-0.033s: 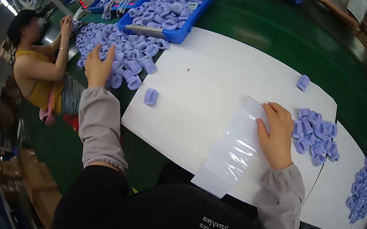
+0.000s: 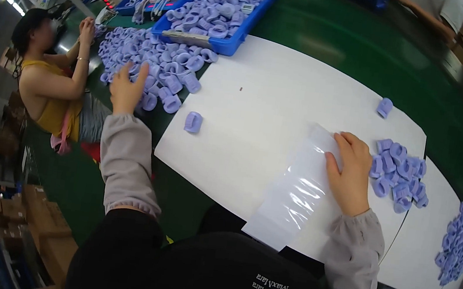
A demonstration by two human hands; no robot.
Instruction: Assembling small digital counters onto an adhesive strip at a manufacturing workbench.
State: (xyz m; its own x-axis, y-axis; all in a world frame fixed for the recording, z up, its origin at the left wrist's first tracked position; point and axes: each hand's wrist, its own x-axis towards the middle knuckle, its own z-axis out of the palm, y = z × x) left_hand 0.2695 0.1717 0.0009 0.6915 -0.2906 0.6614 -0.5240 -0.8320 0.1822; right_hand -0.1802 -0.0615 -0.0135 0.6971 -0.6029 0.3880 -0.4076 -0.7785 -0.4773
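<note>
At the near edge of a heap of lavender plastic ring-shaped pieces (image 2: 171, 82), my left hand (image 2: 126, 91) reaches in with thumb and fingers apart. Nothing shows between its fingers; whether the fingertips touch a piece I cannot tell. My right hand (image 2: 353, 172) lies with fingers spread along the right edge of a stack of clear plastic bags (image 2: 287, 191), its thumb on the film. The shiny stack slants across the white board (image 2: 245, 129) and its lower end hangs past the near edge. A single lavender piece (image 2: 193, 122) sits on the board's left side.
A blue bin (image 2: 230, 45) full of the same pieces stands behind the heap. Another piece (image 2: 384, 107) and a small pile (image 2: 398, 172) lie to the right, with a larger pile (image 2: 459, 244) beyond. A co-worker in yellow (image 2: 55, 75) is at left; another person's arm (image 2: 424, 15) shows far right.
</note>
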